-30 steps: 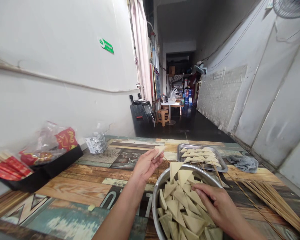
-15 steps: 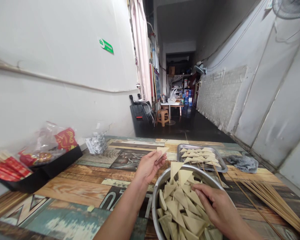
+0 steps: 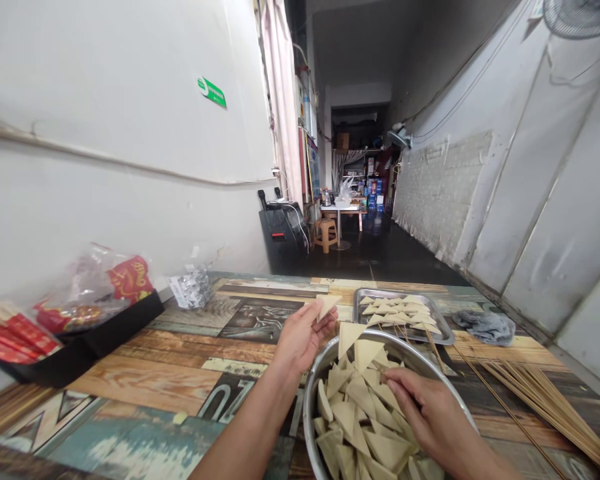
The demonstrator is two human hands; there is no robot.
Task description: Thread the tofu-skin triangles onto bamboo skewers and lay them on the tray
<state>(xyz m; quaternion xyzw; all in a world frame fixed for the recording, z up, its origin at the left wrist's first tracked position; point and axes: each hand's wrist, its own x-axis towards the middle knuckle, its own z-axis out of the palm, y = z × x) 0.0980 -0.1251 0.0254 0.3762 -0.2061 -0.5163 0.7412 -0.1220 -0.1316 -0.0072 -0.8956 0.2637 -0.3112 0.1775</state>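
My left hand [image 3: 300,337] is closed in a pinch on a pale triangular tofu piece [image 3: 327,305], just beyond the far left rim of a metal bowl [image 3: 309,407]. Over the bowl's near right side, my right hand [image 3: 433,408] is closed, thumb against fingers. Two tofu triangles [image 3: 351,337] line up between the hands, apparently threaded on a skewer in the right hand; its stick is hidden. Loose tofu triangles [image 3: 347,417] fill the bowl. Behind it, a metal tray [image 3: 447,327] bears skewered tofu pieces [image 3: 403,307], their sticks pointing toward me.
Bare bamboo skewers [image 3: 550,407] lie on the patterned table [image 3: 165,383] at right, near a grey cloth [image 3: 485,327]. At left stand a black box [image 3: 115,327] with red packets and wrapped chopsticks [image 3: 17,333], and a clear bag of silvery packets [image 3: 193,287].
My left hand has shifted slightly right with its tofu piece, closer to the lined-up pieces. The right hand stays almost where it was.
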